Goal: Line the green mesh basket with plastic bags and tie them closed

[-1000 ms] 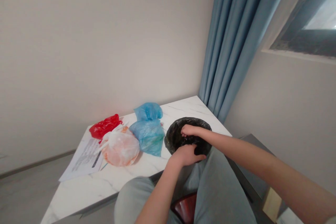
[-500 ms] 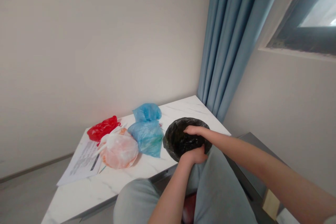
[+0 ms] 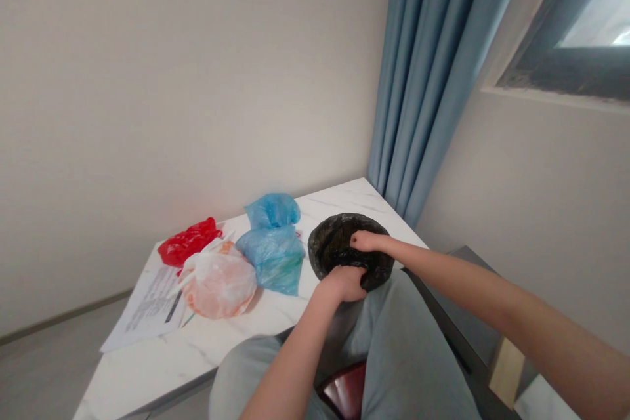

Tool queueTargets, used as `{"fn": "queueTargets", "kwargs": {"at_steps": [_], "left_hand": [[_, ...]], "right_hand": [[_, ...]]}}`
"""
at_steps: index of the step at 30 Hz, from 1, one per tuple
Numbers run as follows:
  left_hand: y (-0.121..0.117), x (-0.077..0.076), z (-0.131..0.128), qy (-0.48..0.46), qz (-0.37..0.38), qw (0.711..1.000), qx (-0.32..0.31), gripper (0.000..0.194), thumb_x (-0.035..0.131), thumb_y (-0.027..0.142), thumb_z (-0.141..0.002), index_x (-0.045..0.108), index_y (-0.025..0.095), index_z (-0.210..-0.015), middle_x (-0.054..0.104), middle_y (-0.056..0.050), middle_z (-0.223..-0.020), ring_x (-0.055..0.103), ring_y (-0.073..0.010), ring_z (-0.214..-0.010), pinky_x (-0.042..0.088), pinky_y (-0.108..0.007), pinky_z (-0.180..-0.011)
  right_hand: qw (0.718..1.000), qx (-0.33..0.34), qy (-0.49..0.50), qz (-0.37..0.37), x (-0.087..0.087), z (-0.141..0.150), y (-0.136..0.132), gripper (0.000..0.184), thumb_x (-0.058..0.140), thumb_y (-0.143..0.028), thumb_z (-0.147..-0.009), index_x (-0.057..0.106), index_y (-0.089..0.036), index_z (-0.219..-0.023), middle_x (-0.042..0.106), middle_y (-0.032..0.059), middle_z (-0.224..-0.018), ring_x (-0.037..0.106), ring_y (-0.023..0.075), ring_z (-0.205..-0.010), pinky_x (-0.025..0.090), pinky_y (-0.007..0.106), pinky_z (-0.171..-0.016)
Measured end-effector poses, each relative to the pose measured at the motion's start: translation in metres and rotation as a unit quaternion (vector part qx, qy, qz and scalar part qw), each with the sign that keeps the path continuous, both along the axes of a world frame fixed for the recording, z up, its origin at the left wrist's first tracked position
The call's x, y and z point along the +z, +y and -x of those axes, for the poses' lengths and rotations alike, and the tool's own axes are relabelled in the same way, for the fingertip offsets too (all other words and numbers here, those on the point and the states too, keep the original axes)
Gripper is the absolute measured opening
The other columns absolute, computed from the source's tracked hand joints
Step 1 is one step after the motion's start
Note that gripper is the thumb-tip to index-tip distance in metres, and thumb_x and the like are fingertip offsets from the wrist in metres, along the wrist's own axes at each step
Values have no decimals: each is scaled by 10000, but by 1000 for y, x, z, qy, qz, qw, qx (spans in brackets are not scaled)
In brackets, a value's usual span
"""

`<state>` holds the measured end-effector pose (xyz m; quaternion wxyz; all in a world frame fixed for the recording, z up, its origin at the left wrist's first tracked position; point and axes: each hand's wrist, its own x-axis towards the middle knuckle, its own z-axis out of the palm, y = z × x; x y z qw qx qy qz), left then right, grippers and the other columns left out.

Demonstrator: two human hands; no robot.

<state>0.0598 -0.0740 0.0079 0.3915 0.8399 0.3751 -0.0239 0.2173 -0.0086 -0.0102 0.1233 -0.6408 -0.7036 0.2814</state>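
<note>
A black plastic bag (image 3: 327, 243) stands with its wide round mouth open toward me, at the table's front edge by my knee. My left hand (image 3: 347, 282) is closed on its near rim, with fingertips reaching over into the mouth. Across the right rim comes my right hand (image 3: 367, 241), its fingers curled inside the opening. Whether it pinches the plastic is hidden. Left of the black bag lie two blue plastic bags, a rear one (image 3: 273, 211) and a front one (image 3: 275, 259). I cannot tell whether a bin is under the black plastic.
A white-and-orange plastic bag (image 3: 219, 282) and a red plastic bag (image 3: 189, 243) lie farther left, near a printed paper sheet (image 3: 142, 315). The white marbled table (image 3: 162, 374) meets the wall. A blue curtain (image 3: 423, 79) hangs behind, and a grey surface (image 3: 457, 289) is at right.
My left hand has moved left and slightly up along the near rim. My right hand has shifted a little right inside the mouth. The view has tilted slightly.
</note>
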Motion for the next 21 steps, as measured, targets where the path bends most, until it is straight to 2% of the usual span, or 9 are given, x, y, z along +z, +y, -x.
{"fn": "queueTargets", "kwargs": {"at_steps": [2,4,7,9,10,12,15,18,21], "left_hand": [[10,13,14,-49,-16,999,16,615,705,428,-729,610,215,-1298,610,-126,-1340,562,-345,-1223,403,-443,-1070],[19,23,25,-60,-97,987,112,626,655,433,-787,552,185,-1353,542,-143,-1412,491,-317,-1304,345,-405,-1116],[28,24,32,39,-236,911,336,710,626,330,-815,404,92,-1446,412,-238,-1480,376,-365,-1382,321,-448,-1112],[31,18,30,93,-231,867,432,776,612,310,-827,292,67,-1491,383,-284,-1474,415,-403,-1346,392,-475,-1038],[32,13,28,100,-201,860,458,785,600,311,-839,255,69,-1501,414,-294,-1444,476,-404,-1295,431,-472,-990],[33,0,25,89,-134,860,484,739,578,300,-859,262,80,-1489,536,-287,-1325,598,-383,-1159,480,-450,-909],[35,-18,24,69,-89,852,511,528,523,225,-881,414,105,-1383,674,-240,-1093,672,-354,-1026,495,-438,-860],[36,-31,27,53,-80,843,529,369,478,189,-887,524,127,-1248,699,-239,-1010,682,-367,-993,494,-458,-835],[38,-36,31,25,-70,842,534,322,490,211,-880,561,135,-1185,697,-262,-1019,674,-398,-999,482,-486,-830]], "right_hand": [[1000,12,-20,-12,6,-1,6,153,549,-199,-913,680,-149,-851,709,96,-934,638,211,-880,483,326,-843],[995,8,-44,-85,12,-5,9,208,465,-165,-922,671,-151,-952,698,115,-1031,613,228,-984,440,330,-916],[969,-12,-117,-218,14,-13,14,295,494,-218,-918,591,-121,-1179,633,156,-1200,546,258,-1138,393,350,-999],[961,-20,-155,-228,12,-16,21,476,582,-320,-895,508,-94,-1307,582,188,-1292,522,284,-1192,393,360,-1008],[965,-18,-162,-206,10,-16,25,582,619,-378,-876,463,-92,-1358,566,196,-1322,527,291,-1198,404,357,-996],[975,4,-167,-146,6,-15,35,700,659,-480,-839,437,-110,-1390,582,192,-1320,568,294,-1160,435,345,-946],[979,16,-188,-82,3,-12,49,643,654,-571,-817,556,-132,-1276,659,184,-1208,631,305,-1060,463,338,-862],[975,-1,-213,-63,0,-13,58,551,600,-589,-856,653,-120,-1140,690,201,-1136,648,309,-1022,460,328,-835],[976,-8,-211,-48,-2,-17,63,542,547,-598,-889,700,-106,-1057,700,214,-1105,655,301,-1005,456,312,-814]]}}
